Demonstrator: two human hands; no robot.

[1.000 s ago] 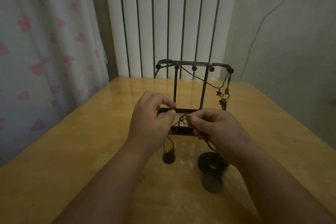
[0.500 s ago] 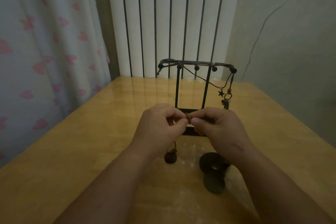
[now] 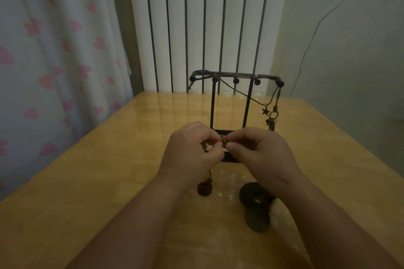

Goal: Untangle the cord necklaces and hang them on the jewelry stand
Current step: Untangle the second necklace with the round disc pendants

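Your left hand (image 3: pixel 190 150) and right hand (image 3: pixel 260 153) meet fingertip to fingertip above the table (image 3: pixel 109 159), just in front of the stand's base. Both hands have curled fingers. Thumb and forefinger of each pinch the same small brown bunch of cord (image 3: pixel 224 138).

From under your left hand a strand drops to a small dark pendant (image 3: pixel 204 189) that rests on the table. Below your right wrist lie a dark ring (image 3: pixel 254 197) and, touching its near side, a flat disc (image 3: pixel 257 219). The wrist covers part of the ring. Whether their cords reach your right hand cannot be told.

The stand (image 3: pixel 236 77) is upright behind your hands: two black posts and a top bar with ball-tipped pegs. One necklace (image 3: pixel 240 94) lies draped along the bar, with a star (image 3: pixel 265 111) and a cluster of charms hanging at its right end.

A heart-print curtain (image 3: pixel 54 50) hangs at left and a white radiator (image 3: pixel 196 28) stands beyond the table.
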